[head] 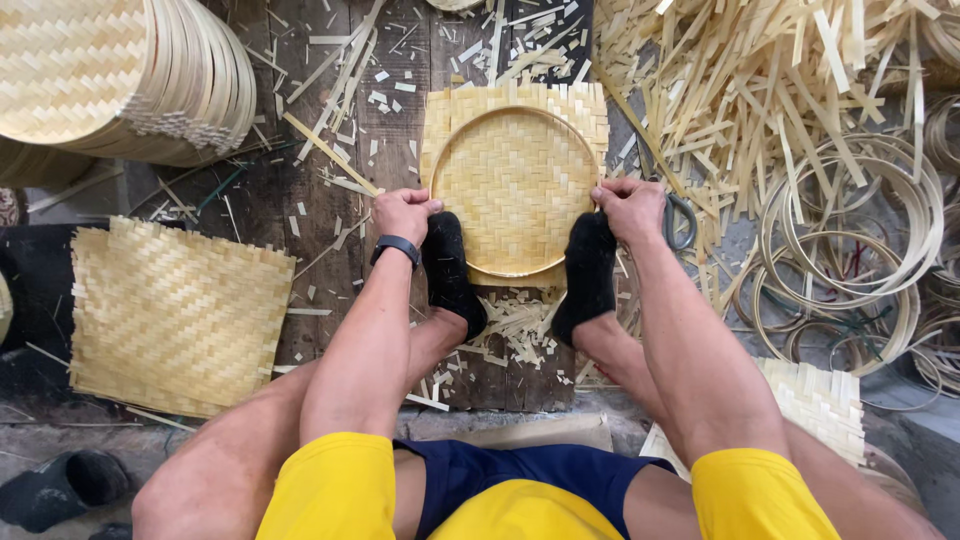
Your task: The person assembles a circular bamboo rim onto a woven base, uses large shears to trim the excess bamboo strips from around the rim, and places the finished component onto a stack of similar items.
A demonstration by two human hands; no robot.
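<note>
Left hand [403, 213] and right hand [630, 207] each have their grip pinched shut on opposite side edges of the woven mat [515, 180], right where the round hoop [452, 150] presses into it; both feet in black socks [452, 268] pin the near edge to the plank floor [330, 200]. Mat looks light, thin and springy, likely to splinter or fray at the cut ends, so hold at the hoop rim, not the loose corners. Loose strips [760, 90], spare hoops [850, 240] and another mat [175, 315] lie around.

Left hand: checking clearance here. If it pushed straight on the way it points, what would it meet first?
The left hand points toward the woven mat pressed into its round hoop; it would likely meet that rim first.
</note>
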